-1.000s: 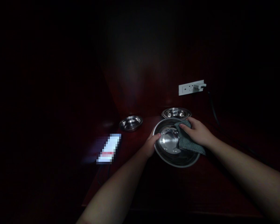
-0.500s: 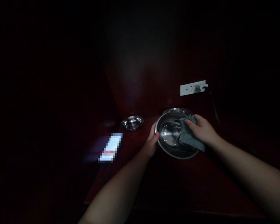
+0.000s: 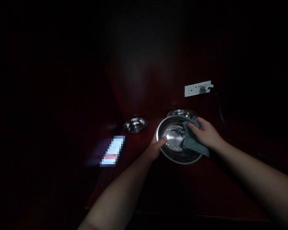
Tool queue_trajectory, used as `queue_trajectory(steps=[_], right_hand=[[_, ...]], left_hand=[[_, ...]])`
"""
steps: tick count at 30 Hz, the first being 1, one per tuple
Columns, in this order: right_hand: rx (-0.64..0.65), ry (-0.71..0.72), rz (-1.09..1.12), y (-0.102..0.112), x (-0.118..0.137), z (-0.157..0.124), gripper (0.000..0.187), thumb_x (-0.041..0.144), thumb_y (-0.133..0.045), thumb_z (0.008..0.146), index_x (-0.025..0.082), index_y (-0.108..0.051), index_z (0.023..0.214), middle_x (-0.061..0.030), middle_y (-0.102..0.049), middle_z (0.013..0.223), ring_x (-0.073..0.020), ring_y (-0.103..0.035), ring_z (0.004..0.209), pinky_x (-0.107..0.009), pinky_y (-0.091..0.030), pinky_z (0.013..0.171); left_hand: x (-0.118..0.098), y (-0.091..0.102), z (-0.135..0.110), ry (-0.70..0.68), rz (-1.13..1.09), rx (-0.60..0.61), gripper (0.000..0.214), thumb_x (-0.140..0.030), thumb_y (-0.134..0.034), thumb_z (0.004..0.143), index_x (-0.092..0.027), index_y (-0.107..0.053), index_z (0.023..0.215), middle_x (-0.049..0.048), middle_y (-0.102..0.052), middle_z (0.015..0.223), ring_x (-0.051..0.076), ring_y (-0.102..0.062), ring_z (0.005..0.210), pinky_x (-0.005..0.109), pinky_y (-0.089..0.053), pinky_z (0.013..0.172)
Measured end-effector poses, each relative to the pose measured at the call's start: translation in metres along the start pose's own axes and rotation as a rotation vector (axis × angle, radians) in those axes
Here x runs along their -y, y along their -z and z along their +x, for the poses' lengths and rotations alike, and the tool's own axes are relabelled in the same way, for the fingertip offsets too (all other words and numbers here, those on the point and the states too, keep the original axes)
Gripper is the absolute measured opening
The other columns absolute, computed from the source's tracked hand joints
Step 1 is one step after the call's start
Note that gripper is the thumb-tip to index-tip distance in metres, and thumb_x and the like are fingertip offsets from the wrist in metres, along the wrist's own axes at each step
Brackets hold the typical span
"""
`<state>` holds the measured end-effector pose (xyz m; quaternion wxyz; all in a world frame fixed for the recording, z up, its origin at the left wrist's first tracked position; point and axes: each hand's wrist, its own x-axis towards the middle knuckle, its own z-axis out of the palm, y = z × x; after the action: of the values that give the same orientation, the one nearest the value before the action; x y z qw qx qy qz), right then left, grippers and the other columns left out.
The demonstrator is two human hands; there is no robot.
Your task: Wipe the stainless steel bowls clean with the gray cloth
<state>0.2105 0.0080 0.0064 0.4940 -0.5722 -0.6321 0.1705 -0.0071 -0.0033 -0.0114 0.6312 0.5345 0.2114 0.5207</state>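
A shiny steel bowl (image 3: pixel 174 137) is held up over the dark red table, tilted so that its inside faces me. My left hand (image 3: pixel 156 146) grips its left rim, thumb over the edge on the inside and the fingers hidden behind. A grey-green cloth (image 3: pixel 194 140) hangs over the right side of the bowl. My right hand (image 3: pixel 207 133) is closed on this cloth and presses it against the rim, thumb on the near face; its other fingers are mostly hidden.
Behind the held bowl lies more round steelware (image 3: pixel 181 113), partly covered. A small steel bowl (image 3: pixel 135 125) stands to the left. Nearer is a lit, pixelated phone-like screen (image 3: pixel 112 151) with a cable. A white wall socket (image 3: pixel 197 88) holds a plug with a cord.
The bowl has shifted slightly left and turned a little more toward me. My left thumb now reaches further inside the rim. The cloth and right hand have moved slightly left.
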Motion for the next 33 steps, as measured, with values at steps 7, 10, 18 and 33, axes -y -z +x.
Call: queue_trajectory(steps=[7, 10, 18, 33], right_hand=[[0.012, -0.004, -0.038, 0.002, -0.002, 0.0, 0.022, 0.043, -0.052, 0.08, 0.021, -0.056, 0.084, -0.0026, -0.06, 0.073, -0.017, -0.053, 0.061, -0.029, -0.043, 0.053], [0.026, -0.005, -0.015, 0.002, -0.001, 0.0, 0.022, 0.043, -0.053, 0.079, 0.021, -0.057, 0.085, -0.0025, -0.06, 0.073, -0.017, -0.054, 0.061, -0.029, -0.043, 0.052], [0.035, 0.021, -0.018, 0.004, 0.003, -0.001, 0.018, 0.04, -0.055, 0.079, 0.022, -0.056, 0.081, -0.0023, -0.06, 0.074, -0.0181, -0.055, 0.064, -0.03, -0.044, 0.056], [0.061, 0.031, -0.05, 0.004, 0.001, 0.0, 0.019, 0.04, -0.054, 0.08, 0.021, -0.056, 0.083, -0.0025, -0.06, 0.074, -0.0181, -0.056, 0.064, -0.03, -0.044, 0.056]], left_hand=[[-0.001, -0.002, 0.001, 0.035, -0.009, 0.003, 0.072, -0.045, -0.074, 0.065, -0.016, -0.052, 0.127, 0.0122, -0.063, 0.118, 0.031, -0.054, 0.116, 0.042, -0.036, 0.102], [0.0, -0.002, 0.001, 0.058, -0.007, -0.006, 0.069, -0.045, -0.074, 0.065, -0.014, -0.054, 0.124, 0.0122, -0.066, 0.112, 0.031, -0.054, 0.115, 0.042, -0.036, 0.102], [0.006, 0.006, 0.001, 0.132, -0.048, 0.015, 0.06, -0.043, -0.071, 0.068, -0.014, -0.058, 0.118, 0.0108, -0.07, 0.1, 0.031, -0.056, 0.113, 0.043, -0.037, 0.1], [0.006, 0.009, 0.005, 0.181, -0.065, 0.059, 0.062, -0.044, -0.072, 0.068, -0.013, -0.058, 0.119, 0.0133, -0.067, 0.11, 0.031, -0.058, 0.11, 0.042, -0.041, 0.096]])
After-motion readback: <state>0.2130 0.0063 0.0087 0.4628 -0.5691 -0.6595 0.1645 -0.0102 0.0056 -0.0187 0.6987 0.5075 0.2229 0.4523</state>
